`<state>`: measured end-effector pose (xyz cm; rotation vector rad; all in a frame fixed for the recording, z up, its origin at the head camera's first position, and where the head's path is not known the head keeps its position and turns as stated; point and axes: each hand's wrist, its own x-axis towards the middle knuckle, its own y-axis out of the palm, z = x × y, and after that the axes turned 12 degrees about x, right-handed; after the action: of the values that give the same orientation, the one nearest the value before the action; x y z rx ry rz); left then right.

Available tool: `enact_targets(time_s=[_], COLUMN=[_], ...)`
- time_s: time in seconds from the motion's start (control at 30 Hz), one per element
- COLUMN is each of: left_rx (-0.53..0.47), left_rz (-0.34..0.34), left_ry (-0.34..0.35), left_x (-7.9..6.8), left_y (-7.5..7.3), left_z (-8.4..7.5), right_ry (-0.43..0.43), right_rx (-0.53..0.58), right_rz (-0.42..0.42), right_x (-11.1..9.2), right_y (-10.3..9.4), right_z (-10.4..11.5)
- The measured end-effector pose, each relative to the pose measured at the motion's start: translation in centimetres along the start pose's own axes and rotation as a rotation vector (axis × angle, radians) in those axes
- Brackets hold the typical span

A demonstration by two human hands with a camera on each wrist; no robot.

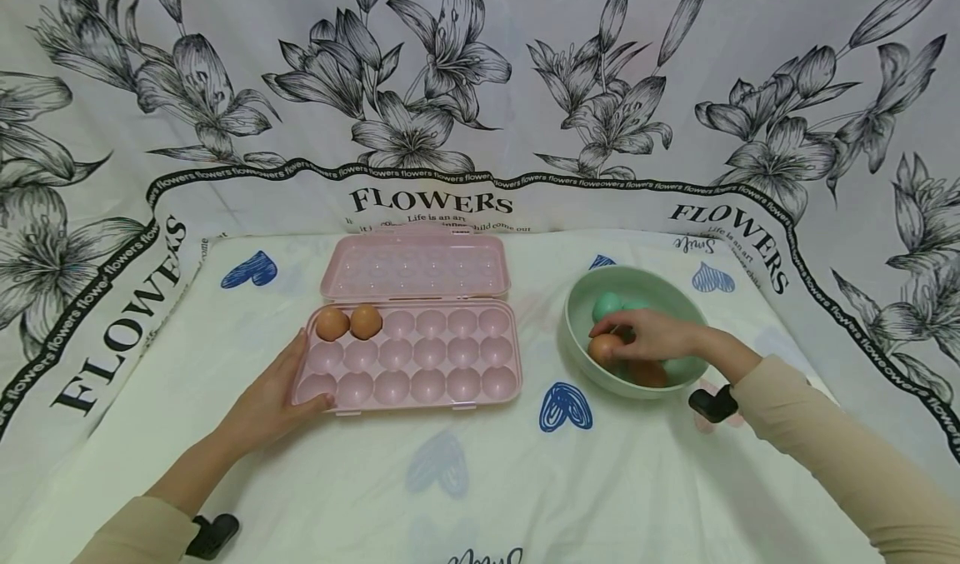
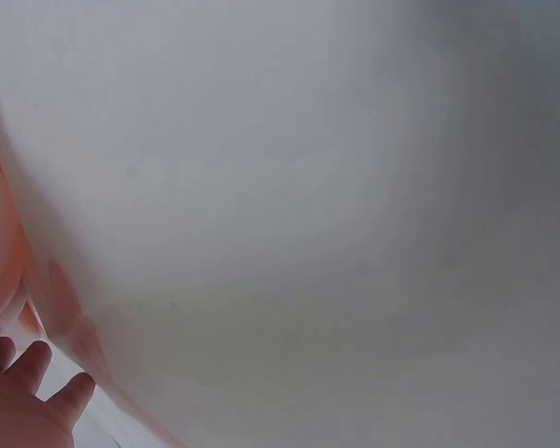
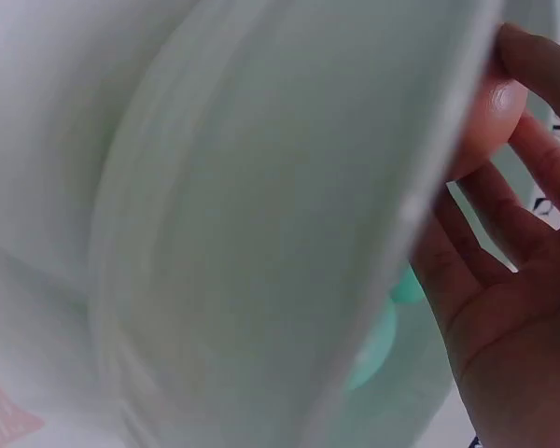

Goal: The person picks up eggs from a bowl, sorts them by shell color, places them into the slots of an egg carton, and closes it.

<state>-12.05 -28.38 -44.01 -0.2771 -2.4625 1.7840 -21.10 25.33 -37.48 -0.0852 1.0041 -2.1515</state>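
Brown egg (image 1: 604,350) is being pinched between thumb and fingers of the right hand (image 1: 652,335), inside the green bowl (image 1: 577,318). Right grip: drawn in to egg width, one egg being held. Same hold is being shown in the right wrist view, partly behind the blurred bowl wall. Second brown egg (image 1: 647,373) is being partly covered by that hand from above. Green egg (image 1: 606,305) is being seated farther back in the bowl, near the fingers.

Pink egg carton (image 1: 431,353) is being steadied at its near-left corner by the left hand (image 1: 273,393): thumb along the front edge, fingers along the left side. Left grip: spread across the corner, nothing being lifted. Carton is being laid out in three rows of six cups; two brown eggs (image 1: 366,321) are being held side by side in the back row's leftmost cups. Lid (image 1: 420,272) is being kept folded back behind the cups.

Carton and bowl are being supported, well apart, on heart-print cloth (image 1: 487,456). Flower-print fabric (image 1: 450,147) is being hung behind.
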Motion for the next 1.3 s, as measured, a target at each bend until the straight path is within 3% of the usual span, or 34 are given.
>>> enact_targets(time_s=[0.23, 0.83, 1.07, 1.3], left_rx=[-0.004, -0.007, -0.003, 0.003], left_rz=[0.005, 0.005, 0.009, 0.008], left_ry=[0.001, 0.006, -0.001, 0.000], left_x=[0.0, 0.0, 0.0, 0.1], left_y=[0.1, 0.0, 0.0, 0.0], left_z=[0.1, 0.0, 0.0, 0.0], right_ry=[-0.067, -0.070, -0.065, -0.116], right_rx=[0.065, 0.075, 0.062, 0.085], right_rz=[-0.012, -0.111, -0.109, -0.094], right_x=[0.1, 1.1, 2.4, 4.2], right_y=[-0.5, -3.3, -3.5, -3.4], right_z=[0.4, 3.7, 5.5, 7.2])
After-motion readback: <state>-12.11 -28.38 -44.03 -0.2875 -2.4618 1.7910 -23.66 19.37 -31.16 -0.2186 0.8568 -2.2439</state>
